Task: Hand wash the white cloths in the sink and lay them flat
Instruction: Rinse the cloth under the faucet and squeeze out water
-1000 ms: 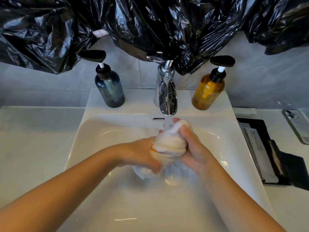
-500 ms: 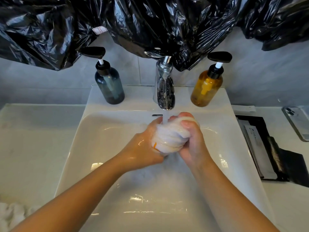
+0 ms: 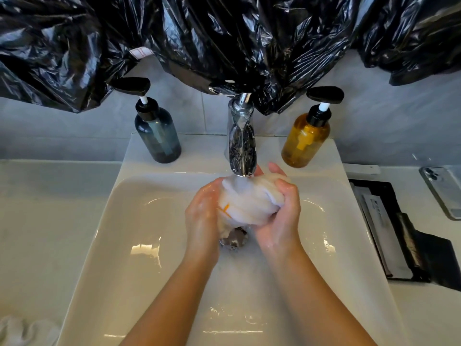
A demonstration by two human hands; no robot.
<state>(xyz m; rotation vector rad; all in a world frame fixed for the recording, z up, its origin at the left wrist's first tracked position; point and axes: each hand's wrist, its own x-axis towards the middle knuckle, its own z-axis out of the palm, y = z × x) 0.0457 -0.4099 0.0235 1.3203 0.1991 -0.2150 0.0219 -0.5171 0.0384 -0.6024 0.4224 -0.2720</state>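
Note:
A bunched white cloth [image 3: 252, 203] with a small orange mark sits between both hands over the white sink [image 3: 129, 221], right under the chrome tap [image 3: 241, 148], whose water runs onto it. My left hand [image 3: 203, 216] grips the cloth's left side. My right hand [image 3: 282, 216] is curled round its right side, fingers over the top. The drain [image 3: 234, 239] shows just below the cloth. Another white cloth [image 3: 22, 330] lies crumpled on the counter at the lower left edge.
A dark blue pump bottle [image 3: 157, 131] and an amber pump bottle [image 3: 305, 138] flank the tap. Black plastic sheeting [image 3: 224, 41] hangs over the wall behind. A black tray [image 3: 399, 233] and a phone [image 3: 444, 191] lie on the counter to the right.
Both hands have moved the cloth back and up, from mid-basin to directly under the running tap. The drain has come into view below it.

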